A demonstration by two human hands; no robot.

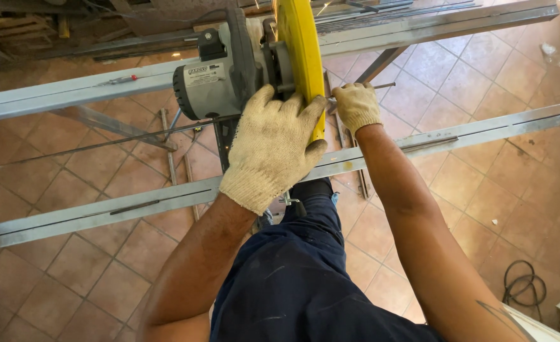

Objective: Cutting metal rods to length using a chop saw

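Left hand (272,147), gloved, fingers spread and draped over the yellow guard (300,57) of the chop saw (229,73). Right hand (355,105), gloved, closed round a thin rod (381,85) just beside the blade. Rod lying uncut at the saw, by the look of it; no severed piece in view. Two gloves, one saw, one rod, two long rails (470,133) crossing the tiled floor (102,253), one cable coil (524,285).

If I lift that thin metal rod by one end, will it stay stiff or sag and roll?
The thin metal rod under the right hand looks slender, so probably light and slightly springy. Being seemingly round, it would likely roll on the steel rail.
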